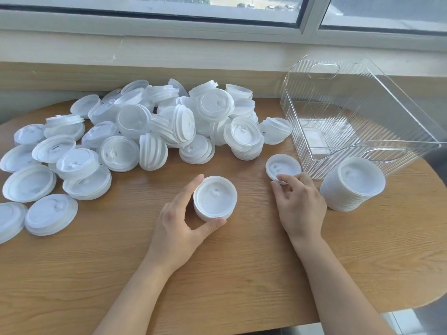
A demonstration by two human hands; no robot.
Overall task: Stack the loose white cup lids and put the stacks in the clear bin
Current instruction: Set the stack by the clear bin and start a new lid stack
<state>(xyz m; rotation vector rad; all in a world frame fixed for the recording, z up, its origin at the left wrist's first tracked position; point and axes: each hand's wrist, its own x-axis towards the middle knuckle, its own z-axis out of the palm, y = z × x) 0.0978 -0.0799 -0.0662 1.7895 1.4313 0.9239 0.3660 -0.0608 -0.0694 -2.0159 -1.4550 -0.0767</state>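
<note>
My left hand (177, 223) grips a short stack of white lids (214, 198) between thumb and fingers, standing on the table in the middle. My right hand (298, 201) pinches the near rim of a single white lid (283, 166) lying just left of the clear bin (362, 112). The bin sits at the right and holds one white item on its floor. A taller stack of lids (353, 187) stands in front of the bin, right of my right hand. A big heap of loose white lids (145, 131) covers the left and back of the table.
The round wooden table (217, 274) has bare surface in front of my hands, and its edge curves away at the lower right. A window sill and wall run behind the heap and the bin.
</note>
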